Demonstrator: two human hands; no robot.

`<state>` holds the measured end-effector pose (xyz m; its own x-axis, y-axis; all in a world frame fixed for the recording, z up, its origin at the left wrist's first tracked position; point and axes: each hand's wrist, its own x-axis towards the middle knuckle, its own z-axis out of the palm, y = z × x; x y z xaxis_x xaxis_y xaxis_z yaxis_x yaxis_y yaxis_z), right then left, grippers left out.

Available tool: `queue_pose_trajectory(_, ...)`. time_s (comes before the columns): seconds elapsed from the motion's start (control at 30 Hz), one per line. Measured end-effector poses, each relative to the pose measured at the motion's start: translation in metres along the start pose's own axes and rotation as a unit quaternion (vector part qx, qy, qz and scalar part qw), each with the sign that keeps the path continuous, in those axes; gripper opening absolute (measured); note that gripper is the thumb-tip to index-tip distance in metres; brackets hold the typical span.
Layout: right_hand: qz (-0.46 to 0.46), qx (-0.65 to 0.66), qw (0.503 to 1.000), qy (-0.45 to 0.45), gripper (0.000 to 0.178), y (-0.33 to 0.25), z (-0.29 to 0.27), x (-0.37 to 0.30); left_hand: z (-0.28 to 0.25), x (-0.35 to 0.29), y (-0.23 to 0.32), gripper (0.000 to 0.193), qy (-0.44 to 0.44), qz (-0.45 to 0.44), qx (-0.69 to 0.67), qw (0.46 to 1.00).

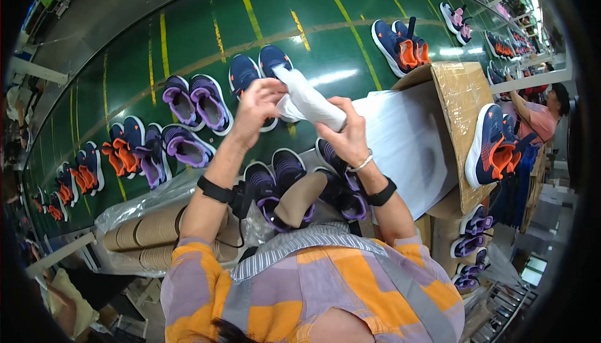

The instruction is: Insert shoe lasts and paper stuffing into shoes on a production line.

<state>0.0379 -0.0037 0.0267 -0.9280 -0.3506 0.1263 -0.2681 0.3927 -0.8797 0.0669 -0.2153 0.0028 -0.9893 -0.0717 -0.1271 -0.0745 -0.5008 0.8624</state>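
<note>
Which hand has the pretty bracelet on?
The right hand, holding the white roll. Its wrist wears a pale bracelet as well as a black band; the arm of the left hand has a black band but no bracelet.

Orange-and-purple checked shirt (275, 312), black wristbands (213, 189)

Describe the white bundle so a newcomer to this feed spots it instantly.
Find the green table crossing the picture, then the brown cardboard box at right. Left of that box, the right grip holds the white bundle, the left grip by its loose edge. Unlike the broad, flat white sheet by the box, it is rolled narrow and held up.
</note>
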Motion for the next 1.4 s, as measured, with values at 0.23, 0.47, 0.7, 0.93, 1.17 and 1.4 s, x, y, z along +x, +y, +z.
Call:
queue_pose_trajectory(0.23, 0.167, 0.076, 0.971, -0.156, 0.047, 0.064, -0.014, 0.038, -0.031, 0.082, -0.060, 0.035, -0.039, 0.181, 0.701, 0.689)
queue_pose_trajectory(0.47, 0.089, -0.173, 0.952, -0.237, 0.049, 0.057, 0.034, 0.092, -0.052, 0.112, -0.049, 0.013, -0.108, 0.189, 0.597, 0.772)
queue_pose_trajectory(0.7, -0.025, -0.393, 0.888, -0.239, 0.084, 0.059, 0.076, 0.096, -0.068, 0.113, -0.042, 0.018, -0.100, 0.270, 0.634, 0.717)
queue_pose_trajectory(0.93, 0.041, -0.304, 0.911, -0.276, 0.089, 0.103, 0.106, 0.120, -0.059, 0.113, -0.047, 0.018, -0.073, 0.226, 0.678, 0.696)
queue_pose_trajectory(1.17, -0.104, -0.379, 0.906, -0.157, 0.043, 0.123, 0.091, 0.133, -0.038, 0.109, -0.064, 0.018, -0.008, 0.275, 0.607, 0.746)
queue_pose_trajectory(1.4, -0.232, -0.331, 0.915, -0.008, 0.057, 0.040, 0.026, 0.089, -0.052, 0.011, -0.024, 0.063, 0.180, 0.056, 0.615, 0.766)
